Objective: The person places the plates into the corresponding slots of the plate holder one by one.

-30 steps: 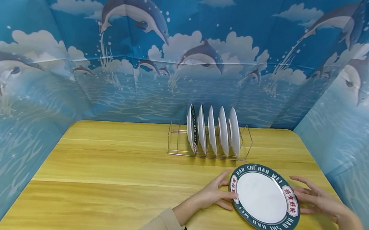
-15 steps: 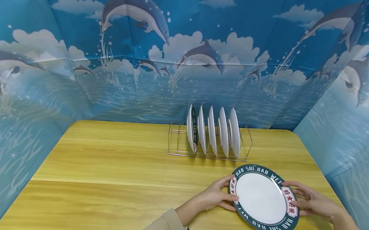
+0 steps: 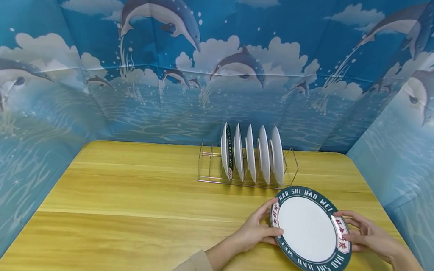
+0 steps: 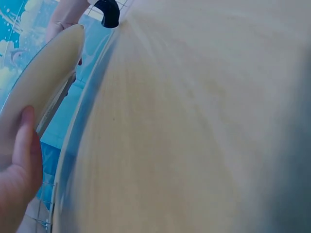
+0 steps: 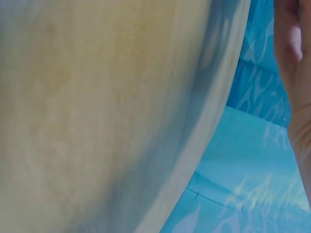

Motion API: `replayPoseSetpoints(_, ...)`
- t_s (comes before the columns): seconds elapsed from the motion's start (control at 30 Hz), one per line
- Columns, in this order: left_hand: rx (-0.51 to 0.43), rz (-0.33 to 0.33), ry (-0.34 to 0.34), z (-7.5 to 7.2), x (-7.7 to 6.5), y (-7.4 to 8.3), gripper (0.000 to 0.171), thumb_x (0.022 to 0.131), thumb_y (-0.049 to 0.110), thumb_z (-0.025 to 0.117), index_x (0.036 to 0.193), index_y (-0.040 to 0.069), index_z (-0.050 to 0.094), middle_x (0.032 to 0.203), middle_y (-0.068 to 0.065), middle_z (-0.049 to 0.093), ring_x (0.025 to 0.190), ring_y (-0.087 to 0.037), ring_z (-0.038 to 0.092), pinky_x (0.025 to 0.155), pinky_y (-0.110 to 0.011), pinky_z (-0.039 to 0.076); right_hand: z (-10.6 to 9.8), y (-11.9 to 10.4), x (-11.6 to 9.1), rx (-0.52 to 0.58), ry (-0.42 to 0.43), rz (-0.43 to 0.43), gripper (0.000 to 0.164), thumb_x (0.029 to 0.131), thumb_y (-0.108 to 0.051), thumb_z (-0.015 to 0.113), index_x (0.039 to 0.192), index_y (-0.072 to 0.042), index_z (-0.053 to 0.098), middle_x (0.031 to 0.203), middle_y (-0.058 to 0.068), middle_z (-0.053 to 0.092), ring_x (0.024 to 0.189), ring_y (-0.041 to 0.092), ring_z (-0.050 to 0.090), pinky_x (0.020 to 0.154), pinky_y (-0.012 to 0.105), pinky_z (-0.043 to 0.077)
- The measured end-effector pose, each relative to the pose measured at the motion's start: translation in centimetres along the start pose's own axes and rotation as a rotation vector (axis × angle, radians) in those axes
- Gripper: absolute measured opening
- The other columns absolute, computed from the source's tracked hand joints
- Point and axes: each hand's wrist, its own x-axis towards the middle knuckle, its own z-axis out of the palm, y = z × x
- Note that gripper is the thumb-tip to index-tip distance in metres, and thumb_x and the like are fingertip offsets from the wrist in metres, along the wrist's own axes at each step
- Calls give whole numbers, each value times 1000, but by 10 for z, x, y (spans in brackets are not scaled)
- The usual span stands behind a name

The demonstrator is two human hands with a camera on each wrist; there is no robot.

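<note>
A white plate (image 3: 307, 230) with a dark green lettered rim is held between both hands at the right front of the table, its far edge tipped up a little. My left hand (image 3: 253, 230) grips its left rim, thumb on top and fingers curled beneath. On the opposite rim, my right hand (image 3: 371, 237) pinches the plate over the red-lettered label. In the left wrist view the plate's pale underside (image 4: 46, 77) shows above the table, with left fingers on it. The right wrist view catches only part of the right hand (image 5: 299, 73) at its edge.
Behind the held plate stands a wire dish rack (image 3: 209, 180) with several plates (image 3: 264, 156) upright in its slots. The wooden table (image 3: 120, 196) ends at a blue dolphin-print curtain (image 3: 146, 104) at the back and sides.
The right hand has moved in from beside the plate to grip its rim. The plate's far edge has since risen slightly off the table.
</note>
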Motion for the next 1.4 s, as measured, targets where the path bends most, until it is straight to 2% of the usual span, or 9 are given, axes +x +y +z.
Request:
replayPoseSetpoints(0.27,16,37,-128,2,-12,16,85,79,-12,60,139,40,32,131,-11,45,92,-26,62,66,-39,56,5,-7,0,57,-57,-137,52,94,10,35,138,-15,33,119,-5,52,90,20,63,72,39,56)
replayPoseSetpoints(0.43,31,96,-179,3,-17,36,86,78,-14,60,139,39,32,128,-7,47,97,-22,61,66,-40,56,10,-20,6,20,-25,-221,51,92,13,36,137,-12,35,114,0,56,91,18,63,66,38,56)
replayPoseSetpoints(0.57,55,163,-194,2,-20,56,85,78,-15,60,141,35,32,129,-7,46,100,-20,59,65,-42,55,15,-34,15,-38,35,-297,49,92,15,36,135,-7,35,121,-2,54,96,17,62,66,41,56)
replayPoseSetpoints(0.77,110,229,-165,-4,-27,91,85,77,-13,61,142,33,31,135,-9,41,108,-23,55,66,-43,56,19,-54,34,35,72,-446,49,94,14,28,138,-7,27,127,0,49,106,13,57,72,36,56)
replayPoseSetpoints(0.87,134,288,-145,-11,-30,109,86,77,-10,63,143,31,29,135,-13,40,109,-24,53,66,-42,56,19,-61,48,14,172,-435,45,97,6,28,139,-10,26,122,-1,51,105,10,56,75,32,55)
replayPoseSetpoints(0.93,147,326,-131,-16,-33,122,87,76,-8,64,144,32,27,136,-14,39,110,-24,51,65,-39,57,20,-63,58,-39,266,-378,43,98,0,33,139,-14,27,117,-3,54,101,8,57,75,29,55)
replayPoseSetpoints(1.13,114,427,-75,-36,-42,158,86,77,-7,63,145,29,25,134,-17,36,110,-26,50,66,-34,57,17,-63,93,-221,424,-234,46,97,-16,43,140,-21,26,116,-4,48,99,2,56,81,23,52)
replayPoseSetpoints(1.27,80,482,-25,-51,-51,178,85,78,-10,61,145,27,24,130,-16,38,101,-23,54,64,-31,57,15,-63,114,-241,463,-211,52,97,-21,45,143,-20,22,121,4,44,100,3,55,83,20,50)
replayPoseSetpoints(1.4,73,535,16,-68,-62,194,84,79,-14,56,145,26,23,130,-16,37,96,-21,57,62,-29,57,11,-61,130,-194,426,-218,55,97,-21,44,146,-17,19,122,3,44,104,8,54,86,18,49)
